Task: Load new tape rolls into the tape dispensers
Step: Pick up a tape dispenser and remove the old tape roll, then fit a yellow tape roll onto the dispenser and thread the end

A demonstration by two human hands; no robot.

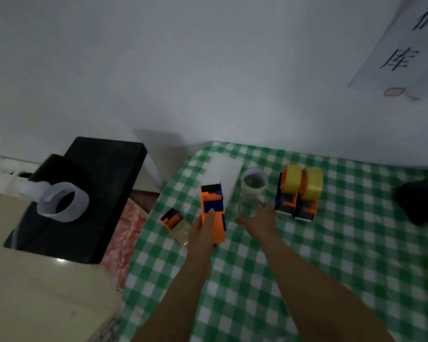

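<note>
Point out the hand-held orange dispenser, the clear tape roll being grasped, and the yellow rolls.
orange dispenser [211,198]: head view, on its orange top face.
clear tape roll [248,208]: head view, on its see-through side.
yellow rolls [313,186]: head view, right roll's outer band.

1. Orange-blue dispenser [212,208]: long axis pointing away, gripped at near end by left hand [202,236].
2. Clear tape roll [248,208]: held by right hand [256,222]; 2nd roll [254,182] just behind.
3. 2 loaded dispensers [286,202]: yellow rolls, side by side.
</note>
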